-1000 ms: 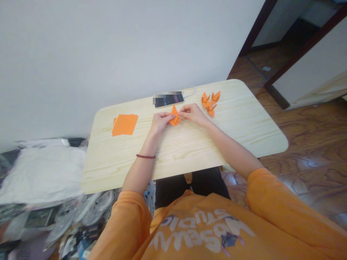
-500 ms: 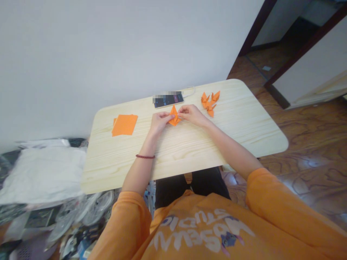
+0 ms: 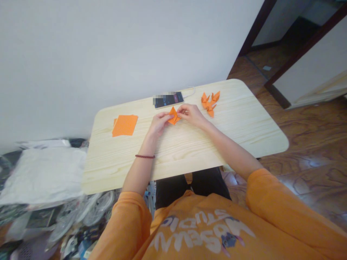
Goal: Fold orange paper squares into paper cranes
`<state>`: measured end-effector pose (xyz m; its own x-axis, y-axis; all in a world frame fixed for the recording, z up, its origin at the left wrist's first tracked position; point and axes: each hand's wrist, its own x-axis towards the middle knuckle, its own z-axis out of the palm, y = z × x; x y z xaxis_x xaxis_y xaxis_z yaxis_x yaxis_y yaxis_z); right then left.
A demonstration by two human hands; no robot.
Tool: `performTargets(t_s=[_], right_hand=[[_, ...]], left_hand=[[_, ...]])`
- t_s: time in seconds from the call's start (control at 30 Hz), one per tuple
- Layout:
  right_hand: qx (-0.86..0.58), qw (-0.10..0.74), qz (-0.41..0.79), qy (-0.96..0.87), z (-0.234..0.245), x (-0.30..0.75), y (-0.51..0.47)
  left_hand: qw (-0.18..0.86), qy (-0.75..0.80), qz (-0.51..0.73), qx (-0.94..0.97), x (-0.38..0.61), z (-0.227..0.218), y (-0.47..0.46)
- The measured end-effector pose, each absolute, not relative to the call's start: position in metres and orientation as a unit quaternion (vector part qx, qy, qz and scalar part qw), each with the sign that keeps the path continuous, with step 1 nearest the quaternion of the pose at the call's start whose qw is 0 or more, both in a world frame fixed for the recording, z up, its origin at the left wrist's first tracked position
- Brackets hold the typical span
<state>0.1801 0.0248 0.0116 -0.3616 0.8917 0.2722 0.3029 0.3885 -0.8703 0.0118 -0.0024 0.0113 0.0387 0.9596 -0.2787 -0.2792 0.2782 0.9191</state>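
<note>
Between my hands, over the middle of the table, is a piece of orange folded origami paper (image 3: 173, 113) with a point facing the wall. My left hand (image 3: 160, 122) pinches its left side, thumb on top. The fingertips of my right hand (image 3: 189, 113) are closed on its right edge. Just behind the paper lies a phone (image 3: 169, 100) with a lit screen. Several folded orange paper cranes (image 3: 210, 103) sit in a cluster to the right of my right hand. Off to the left, flat square sheets of orange paper (image 3: 125, 125) lie in a small stack.
The light wooden table (image 3: 114, 169) has rounded corners and stands against a white wall (image 3: 121, 47). A white cable (image 3: 189, 94) runs from the phone. Bags and boxes crowd the floor at left, with a white cloth bundle (image 3: 46, 173) on top. A doorway opens at the right.
The folded paper has shifted in shape: its right part looks lifted and its centre less flat. My right fingers have moved slightly left with it. The cranes, phone and sheets stay put.
</note>
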Motion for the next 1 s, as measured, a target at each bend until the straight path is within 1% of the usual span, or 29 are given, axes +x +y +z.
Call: performTargets(t_s=[0.33,0.47,0.77,0.9,1.0], right_hand=[[-0.350,0.405,0.374,-0.758,0.018,0.182,0.019],[-0.362,0.425,0.343,-0.755,0.017,0.182,0.021],[-0.335,0.490,0.245,-0.767,0.009,0.185,0.026],[-0.320,0.477,0.189,-0.796,0.009,0.188,0.025],[-0.316,0.456,0.184,-0.812,0.010,0.187,0.023]], left_hand=[[0.656,0.489,0.480,0.317,0.008,0.012,0.001],[0.674,0.480,0.466,0.313,0.008,0.014,0.000],[0.698,0.477,0.429,0.318,0.006,0.026,-0.001],[0.691,0.483,0.434,0.316,0.003,0.029,0.000],[0.668,0.467,0.470,0.339,0.003,0.025,-0.001]])
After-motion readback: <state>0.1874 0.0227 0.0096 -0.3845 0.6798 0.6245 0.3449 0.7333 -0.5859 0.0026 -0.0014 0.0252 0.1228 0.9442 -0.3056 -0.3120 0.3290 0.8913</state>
